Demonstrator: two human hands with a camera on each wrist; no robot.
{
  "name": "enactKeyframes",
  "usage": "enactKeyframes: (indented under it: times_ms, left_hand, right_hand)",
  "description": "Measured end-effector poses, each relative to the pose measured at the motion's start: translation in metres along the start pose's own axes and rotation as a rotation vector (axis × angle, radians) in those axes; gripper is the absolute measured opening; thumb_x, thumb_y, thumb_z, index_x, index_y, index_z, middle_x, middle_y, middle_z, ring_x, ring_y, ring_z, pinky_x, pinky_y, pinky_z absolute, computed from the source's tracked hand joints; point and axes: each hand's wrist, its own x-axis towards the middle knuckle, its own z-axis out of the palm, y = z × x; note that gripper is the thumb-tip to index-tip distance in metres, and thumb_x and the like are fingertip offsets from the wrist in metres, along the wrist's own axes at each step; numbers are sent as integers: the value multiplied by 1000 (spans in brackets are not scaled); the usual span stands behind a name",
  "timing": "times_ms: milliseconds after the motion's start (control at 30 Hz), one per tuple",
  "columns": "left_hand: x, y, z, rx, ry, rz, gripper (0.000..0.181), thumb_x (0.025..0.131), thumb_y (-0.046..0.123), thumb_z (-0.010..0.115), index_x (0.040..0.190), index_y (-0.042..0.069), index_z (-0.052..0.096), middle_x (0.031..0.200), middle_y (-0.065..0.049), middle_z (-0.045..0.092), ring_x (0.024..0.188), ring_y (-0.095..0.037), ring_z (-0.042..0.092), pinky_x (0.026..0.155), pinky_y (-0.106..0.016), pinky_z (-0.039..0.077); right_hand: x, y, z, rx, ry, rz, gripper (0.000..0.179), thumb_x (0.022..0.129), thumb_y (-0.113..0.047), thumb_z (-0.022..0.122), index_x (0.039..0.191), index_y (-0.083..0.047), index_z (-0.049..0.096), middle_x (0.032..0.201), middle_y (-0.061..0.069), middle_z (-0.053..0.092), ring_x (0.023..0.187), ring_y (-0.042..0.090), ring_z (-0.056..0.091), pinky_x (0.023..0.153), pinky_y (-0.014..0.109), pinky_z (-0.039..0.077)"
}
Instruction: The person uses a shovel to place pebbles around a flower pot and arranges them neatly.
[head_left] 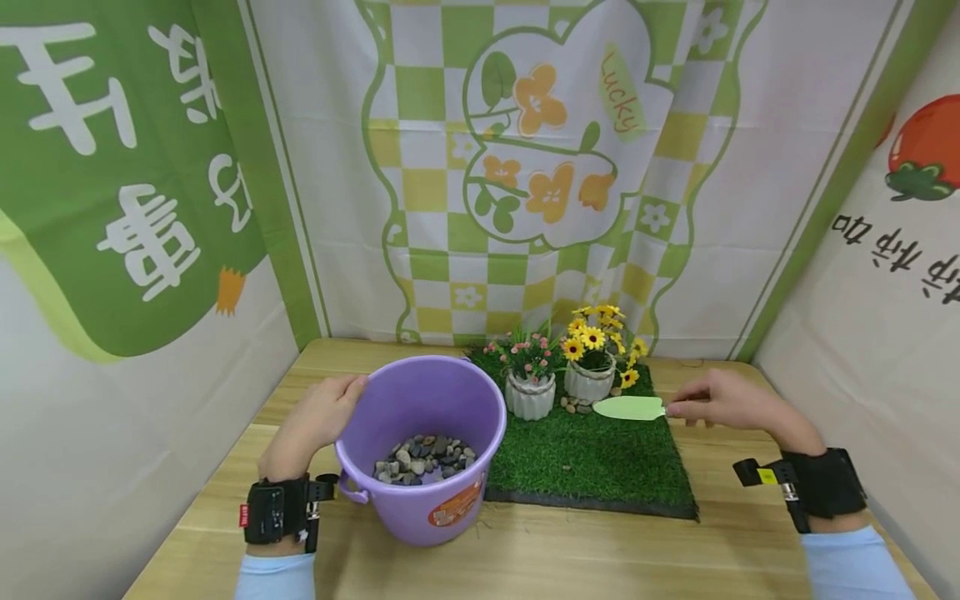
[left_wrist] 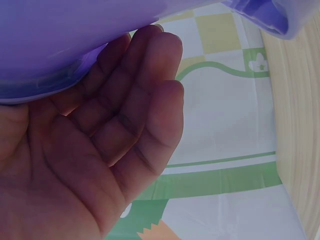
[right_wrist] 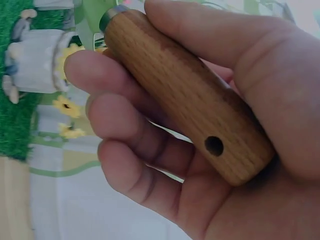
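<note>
At the rim of a purple bucket (head_left: 401, 512) my left hand (head_left: 322, 417) grips the left side. The left wrist view shows the bent fingers (left_wrist: 160, 115) against the bucket's wall (left_wrist: 65, 30). Grey and tan pebbles (head_left: 423, 458) lie on the bucket's bottom. My right hand (head_left: 727, 402) holds a small garden trowel (head_left: 630, 407) with a pale green blade, pointing left above the turf mat. Its wooden handle (right_wrist: 185, 100), with a hole near the end, lies between thumb and curled fingers in the right wrist view.
A green artificial turf mat (head_left: 600, 462) lies right of the bucket on the wooden table (head_left: 555, 554). On its back part stand a white pot of pink flowers (head_left: 531, 398) and a white pot of yellow flowers (head_left: 590, 382). Several pebbles (head_left: 576, 406) sit beside them. Printed cloth (head_left: 330, 167) surrounds the table.
</note>
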Motion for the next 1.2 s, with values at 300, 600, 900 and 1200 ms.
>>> enactKeyframes:
  times_ms: [300, 600, 900, 1200]
  left_hand:
    - [-1, 0, -1, -3, -9, -1, 55, 106, 36, 25, 133, -4, 53, 124, -24, 58, 114, -44, 51, 95, -59, 39]
    - [0, -1, 0, -4, 2, 2, 56, 106, 36, 25, 133, -3, 53, 126, -24, 57, 116, -44, 49, 96, -58, 38]
    - [-1, -2, 0, -13, -12, -13, 56, 106, 36, 25, 133, -4, 52, 125, -24, 57, 114, -44, 51, 95, -59, 39]
    - [-2, -2, 1, -11, 0, -14, 55, 106, 37, 26, 133, -3, 53, 124, -23, 58, 113, -43, 52, 95, -58, 39]
  right_hand:
    - [0, -24, -23, -17, -19, 12, 32, 94, -35, 58, 108, -10, 72, 79, -11, 66, 69, 3, 61, 59, 28, 55]
    - [4, -38, -36, -65, -2, -39, 28, 95, -33, 57, 107, -12, 72, 78, -12, 66, 69, 2, 62, 59, 26, 55]
    - [8, -52, -44, -62, -6, -56, 30, 95, -33, 57, 110, -11, 72, 80, -12, 66, 71, 2, 62, 61, 26, 55]
    - [14, -67, -49, -114, 14, -133, 25, 96, -31, 57, 107, -14, 72, 78, -15, 64, 67, 0, 60, 59, 25, 53]
